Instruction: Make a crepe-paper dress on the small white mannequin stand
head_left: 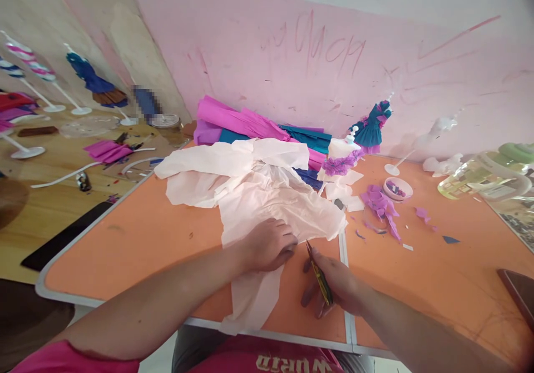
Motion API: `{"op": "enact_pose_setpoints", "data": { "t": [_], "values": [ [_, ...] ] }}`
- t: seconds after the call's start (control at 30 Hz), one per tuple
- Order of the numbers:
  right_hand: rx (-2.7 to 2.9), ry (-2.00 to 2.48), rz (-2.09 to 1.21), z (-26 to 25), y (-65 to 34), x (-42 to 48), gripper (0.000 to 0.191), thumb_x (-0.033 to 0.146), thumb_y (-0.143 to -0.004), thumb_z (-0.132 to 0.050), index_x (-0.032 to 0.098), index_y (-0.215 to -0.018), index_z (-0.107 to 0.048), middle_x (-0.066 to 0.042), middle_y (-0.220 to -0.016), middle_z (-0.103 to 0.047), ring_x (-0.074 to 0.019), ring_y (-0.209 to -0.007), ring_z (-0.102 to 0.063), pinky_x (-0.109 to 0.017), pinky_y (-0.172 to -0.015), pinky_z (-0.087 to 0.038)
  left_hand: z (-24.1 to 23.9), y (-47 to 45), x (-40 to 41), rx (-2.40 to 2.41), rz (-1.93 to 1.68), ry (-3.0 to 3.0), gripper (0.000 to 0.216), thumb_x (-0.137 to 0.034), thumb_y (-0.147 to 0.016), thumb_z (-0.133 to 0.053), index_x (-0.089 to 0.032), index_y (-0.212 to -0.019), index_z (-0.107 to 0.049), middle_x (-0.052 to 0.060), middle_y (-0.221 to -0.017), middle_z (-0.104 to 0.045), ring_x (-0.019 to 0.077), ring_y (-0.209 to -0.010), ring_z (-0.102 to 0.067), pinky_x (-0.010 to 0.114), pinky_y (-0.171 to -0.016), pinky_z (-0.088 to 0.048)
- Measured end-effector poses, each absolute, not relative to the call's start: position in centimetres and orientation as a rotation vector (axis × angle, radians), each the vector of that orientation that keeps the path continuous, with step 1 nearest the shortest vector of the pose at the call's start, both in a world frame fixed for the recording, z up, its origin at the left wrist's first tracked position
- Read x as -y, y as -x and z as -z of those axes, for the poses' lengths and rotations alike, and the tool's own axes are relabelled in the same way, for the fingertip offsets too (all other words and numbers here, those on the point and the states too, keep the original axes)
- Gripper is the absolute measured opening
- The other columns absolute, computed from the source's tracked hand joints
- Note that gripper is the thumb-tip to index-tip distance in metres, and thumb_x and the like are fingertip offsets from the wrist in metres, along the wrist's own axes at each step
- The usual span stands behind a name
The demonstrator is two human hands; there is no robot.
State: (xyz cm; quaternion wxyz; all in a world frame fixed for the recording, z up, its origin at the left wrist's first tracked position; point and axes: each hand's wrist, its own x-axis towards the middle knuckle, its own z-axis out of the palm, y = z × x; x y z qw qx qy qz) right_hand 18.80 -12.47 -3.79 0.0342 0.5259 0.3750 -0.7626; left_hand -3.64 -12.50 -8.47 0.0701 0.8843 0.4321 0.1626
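Note:
A large crumpled sheet of white crepe paper (267,189) lies spread over the orange table, with a loose strip hanging to the front edge. My left hand (269,245) rests on its near edge, fingers curled and closed on the paper. Just to the right, my right hand (334,281) holds a slim yellow-and-black cutting tool (321,281), its pointed tip towards the paper's edge. The tool's exact kind is unclear because my fingers partly cover it. A small white dress form (340,156) with a purple ruffle stands behind the paper.
Rolls of pink and teal crepe paper (237,120) lie against the wall. Purple scraps (381,206), a small bowl (397,189) and a clear plastic jug (484,178) are on the right. A teal doll dress (373,128) stands behind. Left is a wooden surface (75,206) with more stands.

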Motion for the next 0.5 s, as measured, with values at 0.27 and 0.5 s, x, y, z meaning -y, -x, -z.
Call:
{"op": "enact_pose_setpoints", "data": {
  "t": [0.27,0.5],
  "values": [
    [-1.184,-1.655,2.336,3.8,-19.8,12.5,0.058,0.073,-0.094,-0.027,0.020,-0.106,-0.045,-0.010,-0.061,-0.070,-0.0176,-0.037,-0.060,-0.024,-0.040,-0.046,7.6,4.2,12.9,-1.310,-0.450,-2.613,0.011,-0.027,-0.085,-0.061,-0.019,-0.078,-0.063,0.002,-0.078,-0.064,0.0199,-0.077,-0.058,0.036,-0.073,-0.036],
    [-1.055,-1.656,2.366,3.7,-19.6,13.3,0.048,0.062,-0.100,-0.021,0.019,-0.108,-0.041,-0.014,-0.062,-0.072,-0.0188,-0.036,-0.060,-0.023,-0.038,-0.045,8.7,3.1,12.8,-1.301,-0.481,-2.800,0.026,-0.041,-0.097,-0.051,-0.020,-0.086,-0.063,0.003,-0.082,-0.064,0.0209,-0.079,-0.055,0.037,-0.074,-0.036]
  ]
}}
